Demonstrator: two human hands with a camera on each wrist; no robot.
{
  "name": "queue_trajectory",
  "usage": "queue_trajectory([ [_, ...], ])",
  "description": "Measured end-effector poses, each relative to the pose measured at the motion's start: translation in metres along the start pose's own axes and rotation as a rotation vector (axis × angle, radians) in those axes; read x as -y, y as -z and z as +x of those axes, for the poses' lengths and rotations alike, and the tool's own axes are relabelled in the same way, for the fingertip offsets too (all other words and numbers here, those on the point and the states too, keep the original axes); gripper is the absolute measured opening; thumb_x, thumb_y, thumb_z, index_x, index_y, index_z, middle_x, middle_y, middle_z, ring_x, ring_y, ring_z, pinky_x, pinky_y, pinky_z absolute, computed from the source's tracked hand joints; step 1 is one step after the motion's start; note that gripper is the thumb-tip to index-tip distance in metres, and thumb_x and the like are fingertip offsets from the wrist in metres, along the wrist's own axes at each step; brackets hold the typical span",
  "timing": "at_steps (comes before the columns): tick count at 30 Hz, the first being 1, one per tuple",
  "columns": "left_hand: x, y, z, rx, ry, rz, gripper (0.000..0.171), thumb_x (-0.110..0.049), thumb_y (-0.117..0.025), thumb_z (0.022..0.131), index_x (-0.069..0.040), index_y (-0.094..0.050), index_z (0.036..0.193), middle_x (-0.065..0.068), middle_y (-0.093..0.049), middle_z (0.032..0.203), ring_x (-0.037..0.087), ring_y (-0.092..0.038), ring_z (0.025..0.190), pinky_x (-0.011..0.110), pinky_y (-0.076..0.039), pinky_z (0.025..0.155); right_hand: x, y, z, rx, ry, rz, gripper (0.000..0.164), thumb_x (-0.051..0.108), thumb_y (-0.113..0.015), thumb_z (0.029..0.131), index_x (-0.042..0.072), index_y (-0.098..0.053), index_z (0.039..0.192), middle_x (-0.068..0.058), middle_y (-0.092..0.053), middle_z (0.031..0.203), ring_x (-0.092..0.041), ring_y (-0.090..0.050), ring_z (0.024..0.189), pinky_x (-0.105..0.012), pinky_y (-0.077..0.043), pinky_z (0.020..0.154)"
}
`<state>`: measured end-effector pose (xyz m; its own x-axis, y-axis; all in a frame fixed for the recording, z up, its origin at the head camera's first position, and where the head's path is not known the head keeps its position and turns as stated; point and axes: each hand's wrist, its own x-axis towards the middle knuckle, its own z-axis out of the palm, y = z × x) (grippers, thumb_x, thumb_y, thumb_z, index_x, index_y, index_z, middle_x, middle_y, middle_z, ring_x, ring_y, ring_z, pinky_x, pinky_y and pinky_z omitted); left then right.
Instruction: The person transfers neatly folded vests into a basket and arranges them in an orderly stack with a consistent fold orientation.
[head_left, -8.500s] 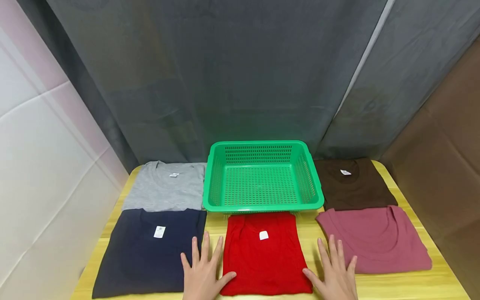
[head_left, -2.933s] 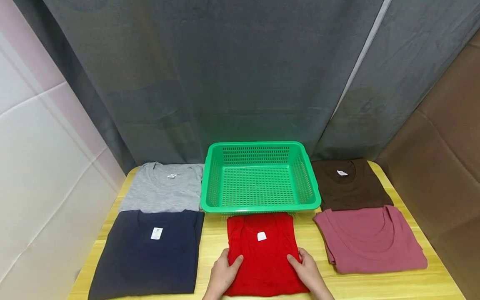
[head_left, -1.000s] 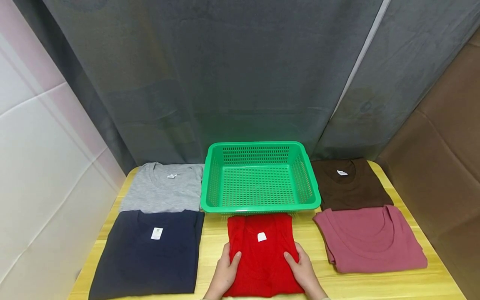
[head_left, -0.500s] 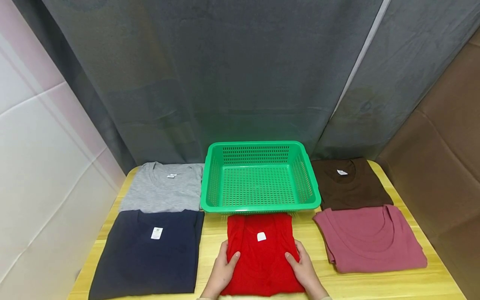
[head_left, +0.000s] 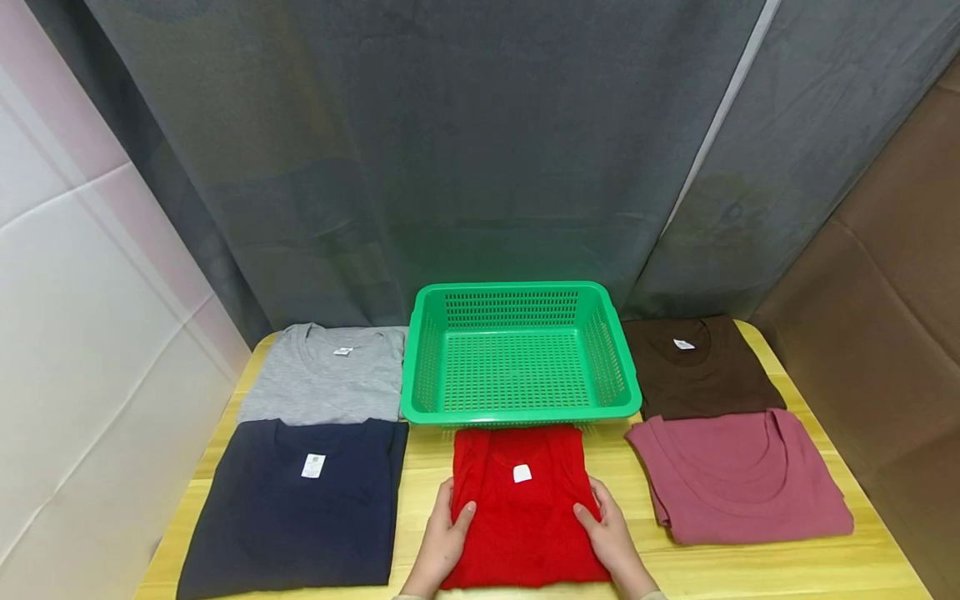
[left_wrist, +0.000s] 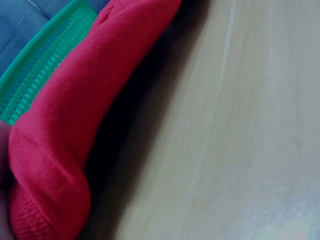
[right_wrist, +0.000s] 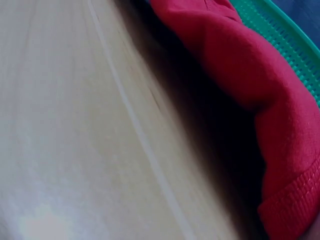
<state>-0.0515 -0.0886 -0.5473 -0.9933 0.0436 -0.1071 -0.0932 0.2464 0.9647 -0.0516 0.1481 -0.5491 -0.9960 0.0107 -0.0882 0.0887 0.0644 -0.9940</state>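
A folded red T-shirt (head_left: 525,542) with a white neck label lies at the front middle, just before the green basket. My left hand (head_left: 444,542) grips its left side, thumb on top and fingers along the edge. On the opposite side my right hand (head_left: 611,542) holds it the same way. The left wrist view shows the red fabric (left_wrist: 75,100) bulging, with a dark gap between it and the wooden tabletop (left_wrist: 225,150). A similar dark gap runs under the shirt's edge (right_wrist: 285,115) in the right wrist view. The fingers underneath are mostly hidden.
The green perforated basket (head_left: 521,414) stands at the back middle with nothing in it. Folded grey (head_left: 330,387) and navy (head_left: 292,517) shirts lie to its left, brown (head_left: 705,379) and pink (head_left: 750,492) ones to its right. A grey curtain (head_left: 480,150) hangs behind.
Earlier both hands were spread beside the red T-shirt; since then they have taken hold of its sides. Over the last second the shirt and hands have shifted only slightly.
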Motion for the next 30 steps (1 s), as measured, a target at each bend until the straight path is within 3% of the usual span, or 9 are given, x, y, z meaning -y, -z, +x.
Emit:
queue_trajectory([
  [12, -0.0048, 0.0012, -0.0022, -0.008, 0.004, -0.061, 0.046, -0.005, -0.049, 0.091, 0.005, -0.03, 0.132, 0.023, -0.052, 0.119, 0.031, -0.055, 0.104, 0.039, -0.044, 0.085, -0.0011, -0.0003, -0.0011, -0.022, 0.03, 0.014, 0.043, -0.005, -0.053, 0.085, -0.011, -0.039, 0.125, -0.018, -0.06, 0.108, 0.0, -0.057, 0.084, -0.019, -0.048, 0.072],
  [22, -0.0059, 0.0015, -0.0033, -0.016, -0.012, -0.095, 0.044, -0.005, -0.049, 0.092, 0.004, -0.032, 0.131, 0.022, -0.052, 0.118, 0.03, -0.056, 0.102, 0.028, -0.046, 0.082, -0.0008, 0.0015, -0.0022, -0.006, 0.079, -0.03, 0.042, -0.003, -0.053, 0.087, -0.013, -0.039, 0.125, -0.02, -0.058, 0.11, 0.003, -0.055, 0.088, -0.017, -0.045, 0.075],
  [30, -0.0035, 0.0037, -0.0014, 0.001, 0.017, -0.109, 0.044, -0.003, -0.05, 0.091, 0.006, -0.032, 0.13, 0.025, -0.052, 0.118, 0.031, -0.056, 0.101, 0.03, -0.046, 0.081, 0.0025, 0.0024, -0.0007, 0.014, 0.007, -0.012, 0.045, -0.002, -0.053, 0.087, -0.013, -0.037, 0.127, -0.029, -0.052, 0.116, 0.005, -0.054, 0.089, -0.016, -0.045, 0.077],
])
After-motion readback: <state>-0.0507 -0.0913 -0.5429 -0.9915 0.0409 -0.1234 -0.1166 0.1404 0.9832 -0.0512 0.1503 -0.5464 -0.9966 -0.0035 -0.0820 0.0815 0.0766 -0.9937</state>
